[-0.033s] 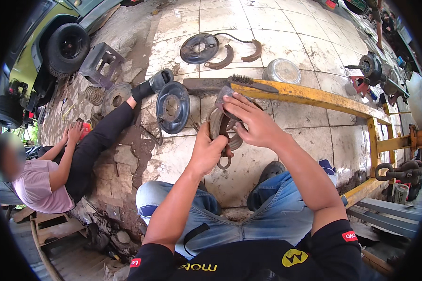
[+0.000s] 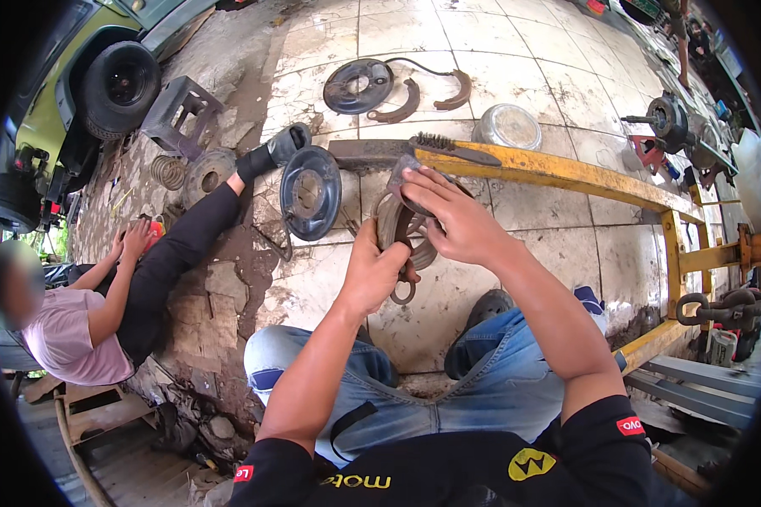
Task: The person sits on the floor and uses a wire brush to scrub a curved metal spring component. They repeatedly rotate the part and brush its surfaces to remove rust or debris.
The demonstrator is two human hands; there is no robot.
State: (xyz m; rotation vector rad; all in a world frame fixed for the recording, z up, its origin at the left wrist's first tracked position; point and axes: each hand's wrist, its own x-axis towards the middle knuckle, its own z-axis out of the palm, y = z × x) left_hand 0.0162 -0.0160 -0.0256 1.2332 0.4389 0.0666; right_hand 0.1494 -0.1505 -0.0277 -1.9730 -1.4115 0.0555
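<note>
My left hand (image 2: 374, 269) is closed around a worn, curved brake shoe (image 2: 388, 218), its thumb across the lower part. Pressed over the shoe's upper end is a small dark grey sheet that looks like sandpaper (image 2: 400, 175). My right hand (image 2: 450, 215) grips that sheet, fingers laid together along it and thumb underneath. Behind and under the hands sit grey-brown metal coils (image 2: 423, 253), partly hidden, with a ring (image 2: 403, 293) at their lower end. On the beam just beyond the right hand lies a wire brush (image 2: 457, 149).
A yellow steel frame (image 2: 566, 176) crosses in front and to the right. Brake backing plates (image 2: 311, 194), two more shoes (image 2: 454, 91) and a round metal lid or pan (image 2: 509, 128) lie on the tiles. At left another person (image 2: 84, 329) sits with one leg stretched out, near a grey stool (image 2: 182, 117).
</note>
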